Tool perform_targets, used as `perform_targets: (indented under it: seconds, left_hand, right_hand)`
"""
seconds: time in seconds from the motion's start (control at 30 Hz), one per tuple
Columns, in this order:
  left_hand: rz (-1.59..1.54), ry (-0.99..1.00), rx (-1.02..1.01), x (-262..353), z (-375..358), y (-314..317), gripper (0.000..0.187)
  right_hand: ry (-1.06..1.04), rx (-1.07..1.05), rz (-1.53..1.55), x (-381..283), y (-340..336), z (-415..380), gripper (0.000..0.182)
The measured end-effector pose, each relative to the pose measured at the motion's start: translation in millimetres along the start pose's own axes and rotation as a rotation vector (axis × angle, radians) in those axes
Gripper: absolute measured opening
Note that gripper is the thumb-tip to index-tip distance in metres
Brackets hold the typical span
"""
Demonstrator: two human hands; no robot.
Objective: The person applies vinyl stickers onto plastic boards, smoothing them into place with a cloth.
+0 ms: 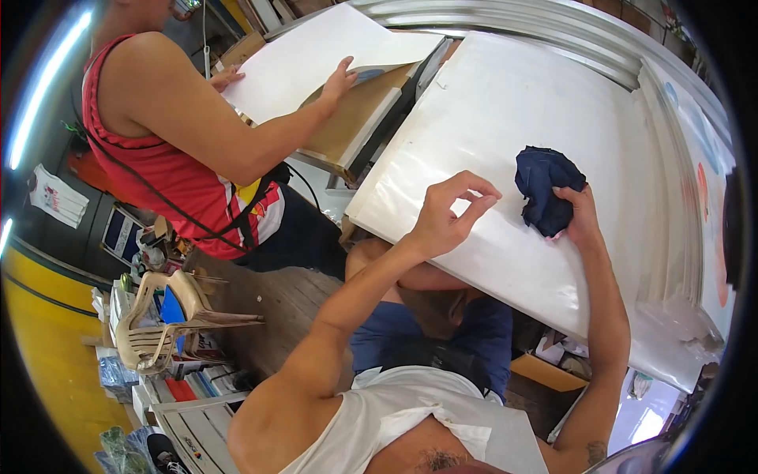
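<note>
My right hand (580, 213) grips a bunched dark navy cloth (549, 182) from its right side, over the white tabletop (482, 103). The cloth is crumpled with uneven edges, and a small pinkish bit shows at its lower rim. To the left of the cloth, and apart from it, my left hand (450, 217) is raised over the table's near edge. Its thumb and index finger come together in a pinch. Anything between those fingertips is too small to make out.
At the left, a person in a red sleeveless top (181, 182) holds a large white sheet (316, 55) over a framed brown board (355, 118). A beige plastic chair (150, 316) stands behind. Clear plastic (671, 316) lies along the table's right side, and an open cardboard box (545, 371) sits below.
</note>
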State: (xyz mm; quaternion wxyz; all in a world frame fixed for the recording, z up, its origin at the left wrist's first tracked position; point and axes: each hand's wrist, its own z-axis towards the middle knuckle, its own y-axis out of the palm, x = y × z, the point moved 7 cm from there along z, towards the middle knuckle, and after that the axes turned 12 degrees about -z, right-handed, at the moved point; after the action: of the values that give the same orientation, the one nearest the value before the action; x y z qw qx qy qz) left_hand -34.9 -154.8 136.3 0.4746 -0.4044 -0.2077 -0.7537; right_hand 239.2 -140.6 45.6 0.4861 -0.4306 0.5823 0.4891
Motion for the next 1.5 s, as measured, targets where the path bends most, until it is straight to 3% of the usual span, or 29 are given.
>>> perform_targets:
  seconds: [0.13,0.7,0.9,1.5]
  left_hand:
    - [0.033,0.074,0.019,14.0,-1.3,-8.8,0.006]
    - [0.016,-0.057,-0.059,8.1,5.7,-10.3,0.01]
    - [0.044,-0.06,-0.071,9.6,6.5,-12.1,0.011]
    - [0.101,-0.055,-0.145,5.4,8.8,-12.3,0.011]
  right_hand:
    - [0.031,-0.002,0.018,-1.7,0.7,-3.7,0.048]
    - [0.028,-0.003,-0.007,-9.7,5.5,-6.5,0.047]
    - [0.051,0.003,-0.035,-7.2,3.2,-5.7,0.056]
    - [0.044,0.002,-0.036,-10.2,4.9,-5.2,0.047]
